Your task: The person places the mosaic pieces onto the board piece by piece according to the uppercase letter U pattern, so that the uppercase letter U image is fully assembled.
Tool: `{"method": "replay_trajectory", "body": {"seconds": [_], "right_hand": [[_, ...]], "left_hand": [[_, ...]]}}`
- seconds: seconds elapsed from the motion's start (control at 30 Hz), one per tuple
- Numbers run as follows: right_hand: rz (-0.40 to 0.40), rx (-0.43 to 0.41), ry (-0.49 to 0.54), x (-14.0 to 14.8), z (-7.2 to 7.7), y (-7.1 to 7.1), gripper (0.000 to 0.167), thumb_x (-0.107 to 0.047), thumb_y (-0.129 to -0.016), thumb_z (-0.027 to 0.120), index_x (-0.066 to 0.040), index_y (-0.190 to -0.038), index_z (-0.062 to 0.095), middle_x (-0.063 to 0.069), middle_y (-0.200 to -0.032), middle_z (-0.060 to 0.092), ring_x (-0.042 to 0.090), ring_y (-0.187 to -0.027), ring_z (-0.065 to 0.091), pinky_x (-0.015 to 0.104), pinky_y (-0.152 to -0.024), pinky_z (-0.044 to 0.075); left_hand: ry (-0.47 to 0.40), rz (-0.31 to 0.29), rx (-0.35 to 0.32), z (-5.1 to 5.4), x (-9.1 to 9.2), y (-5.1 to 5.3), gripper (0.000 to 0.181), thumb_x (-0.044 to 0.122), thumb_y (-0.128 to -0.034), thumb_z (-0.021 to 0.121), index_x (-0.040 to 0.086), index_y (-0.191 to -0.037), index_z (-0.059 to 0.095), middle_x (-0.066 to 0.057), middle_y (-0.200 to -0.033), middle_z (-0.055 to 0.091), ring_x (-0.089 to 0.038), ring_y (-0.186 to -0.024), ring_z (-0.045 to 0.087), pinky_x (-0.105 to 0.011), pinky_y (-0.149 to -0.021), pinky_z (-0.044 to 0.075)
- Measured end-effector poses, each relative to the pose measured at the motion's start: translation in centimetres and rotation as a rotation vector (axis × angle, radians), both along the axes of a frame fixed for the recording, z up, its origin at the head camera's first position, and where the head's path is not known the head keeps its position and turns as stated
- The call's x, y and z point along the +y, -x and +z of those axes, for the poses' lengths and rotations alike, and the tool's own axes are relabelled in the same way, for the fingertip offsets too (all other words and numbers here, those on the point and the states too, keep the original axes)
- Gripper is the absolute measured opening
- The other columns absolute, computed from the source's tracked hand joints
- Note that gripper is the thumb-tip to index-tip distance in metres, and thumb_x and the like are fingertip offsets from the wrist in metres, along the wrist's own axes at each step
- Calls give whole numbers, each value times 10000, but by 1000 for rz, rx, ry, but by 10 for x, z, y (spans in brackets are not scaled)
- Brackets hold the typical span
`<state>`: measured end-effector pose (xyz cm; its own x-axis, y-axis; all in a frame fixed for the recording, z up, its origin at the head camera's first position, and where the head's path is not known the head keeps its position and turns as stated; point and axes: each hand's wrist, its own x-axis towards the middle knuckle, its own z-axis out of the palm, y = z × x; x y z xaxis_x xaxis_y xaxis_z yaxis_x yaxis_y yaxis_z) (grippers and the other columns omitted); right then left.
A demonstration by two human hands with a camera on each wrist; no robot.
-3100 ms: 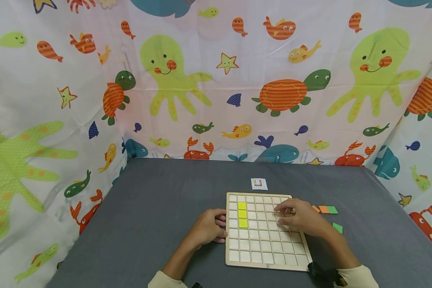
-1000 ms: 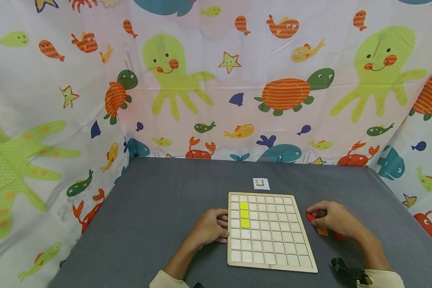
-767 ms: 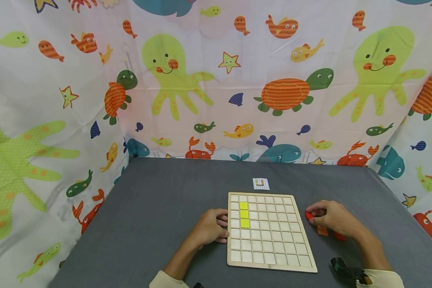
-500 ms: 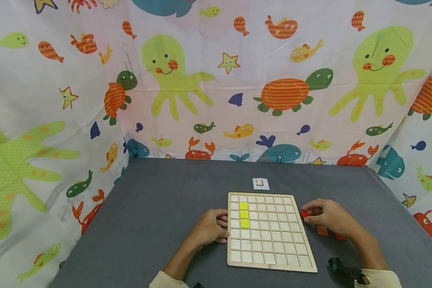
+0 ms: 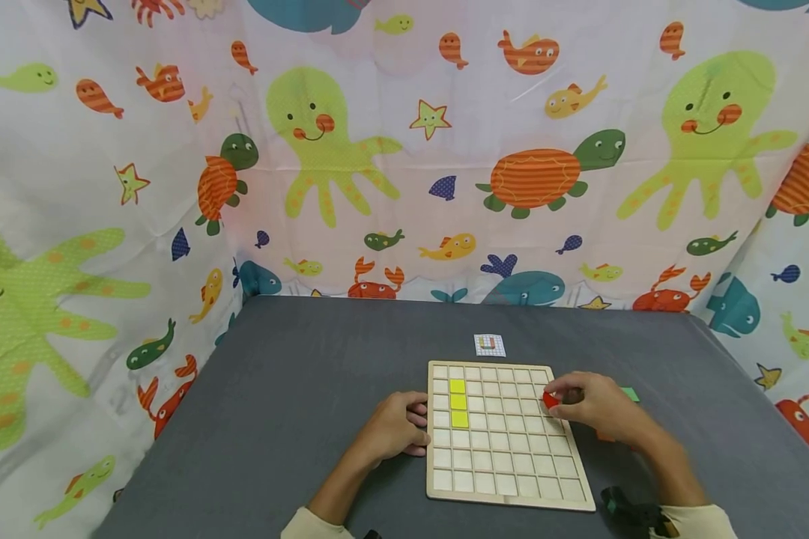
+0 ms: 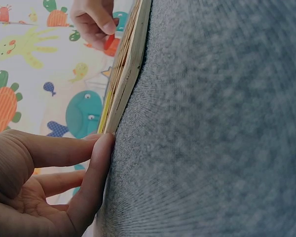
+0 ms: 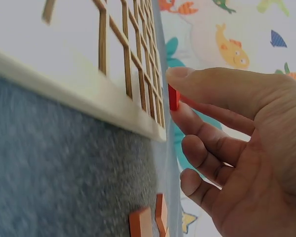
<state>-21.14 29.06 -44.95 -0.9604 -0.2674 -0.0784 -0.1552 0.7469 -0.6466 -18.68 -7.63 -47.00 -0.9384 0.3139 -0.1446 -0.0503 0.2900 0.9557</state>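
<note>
A wooden grid board [image 5: 502, 457] lies on the grey cloth, with three yellow tiles [image 5: 458, 400] in a column near its upper left. My left hand [image 5: 389, 425] is at the board's left edge; in the left wrist view its thumb and a finger grip that edge. Over the board's right side, my right hand [image 5: 596, 404] pinches a small red tile [image 5: 550, 400] between thumb and forefinger. The right wrist view shows the red tile [image 7: 173, 98] above the board, its other fingers loosely bent.
A small card [image 5: 489, 345] with a coloured grid pattern lies beyond the board. Right of the board are a green tile [image 5: 630, 394] and orange tiles [image 7: 142, 221], partly hidden by my right hand in the head view. A patterned sea-animal curtain [image 5: 404, 172] hangs behind.
My right hand went from the board to the loose tiles on the right, took hold of the red tile, and has carried it left over the board's right edge. My left hand stays put.
</note>
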Motion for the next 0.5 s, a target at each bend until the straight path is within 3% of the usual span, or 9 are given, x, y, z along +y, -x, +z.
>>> {"method": "replay_trajectory", "body": {"seconds": [0.17,0.5], "right_hand": [[41,22,19,-8,-1,0,342,-223,-897,845,-54,-1185,773,6,-909,616,159,-824,544,248,-632,478],[92,35,18,-30,-1,-1,317,-225,-885,850,-106,-1171,784,-18,-973,661,158,-866,568,266,-649,519]], "left_hand": [[7,3,7,0,1,0,666,-178,-797,765,-78,-1431,587,-150,-1139,625,-233,-943,662,-348,-626,674],[-2,-4,-1,-1,0,0,669,-186,-800,755,-87,-1437,577,-159,-1146,620,-236,-945,659,-350,-625,674]]}}
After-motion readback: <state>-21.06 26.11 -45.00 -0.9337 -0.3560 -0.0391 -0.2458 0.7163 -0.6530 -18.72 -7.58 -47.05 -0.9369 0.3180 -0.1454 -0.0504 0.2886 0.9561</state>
